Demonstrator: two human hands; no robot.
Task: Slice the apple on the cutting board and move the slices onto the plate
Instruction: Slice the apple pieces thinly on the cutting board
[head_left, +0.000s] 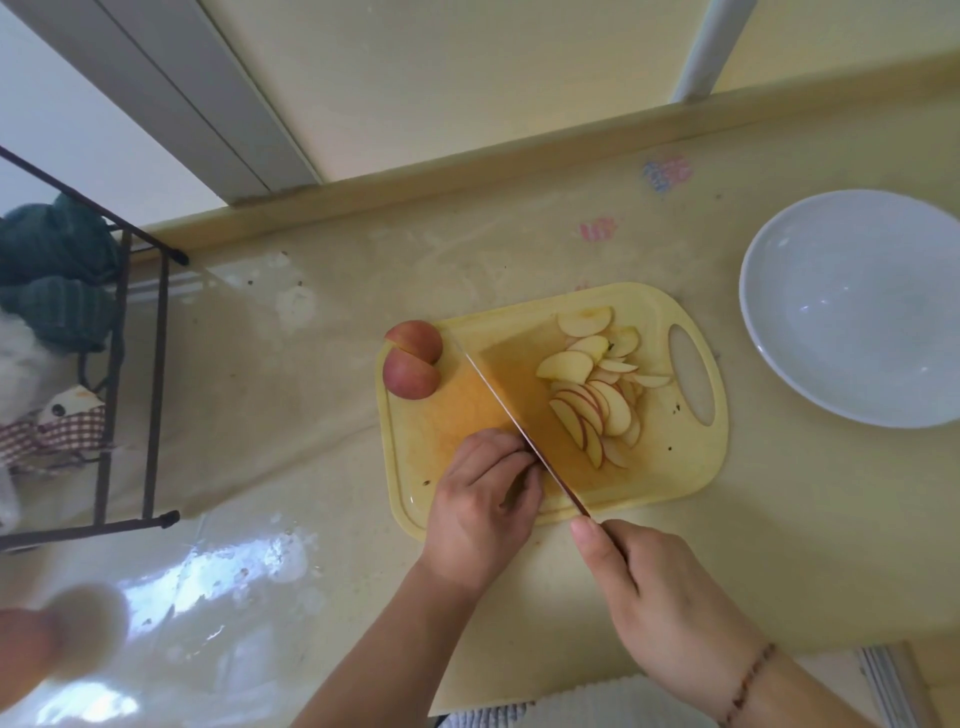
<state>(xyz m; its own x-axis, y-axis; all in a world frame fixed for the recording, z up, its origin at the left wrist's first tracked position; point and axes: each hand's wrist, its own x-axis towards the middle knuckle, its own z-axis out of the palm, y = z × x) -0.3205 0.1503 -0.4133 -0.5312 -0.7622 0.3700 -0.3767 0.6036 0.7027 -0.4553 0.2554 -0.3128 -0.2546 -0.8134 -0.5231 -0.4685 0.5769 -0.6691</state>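
— right hand (631, 582) is wrapped round the knife (511, 421) handle, forefinger laid along the top; the blade runs on a slant from near-right to far-left across the cutting board (670, 467).

— and the left hand (485, 501)?

— curled, fingertips tucked against the blade's left side at the board's near edge. whatever piece it pins is hidden under the fingers — i can't tell how much is left there.

— where's the rest of the apple?

— two red-skinned apple chunks (413, 366) sit uncut at the far-left corner of the board, on the left hand's side of the blade. the slices (597, 395) lie fanned on the other side, towards the board's handle hole.

— so the plate?

— plate (852, 306) is bare, on the bench to the right of the board and apart from it. slices are nearer the right hand, and that side faces the plate — i'd judge slicing about half done, none moved yet.
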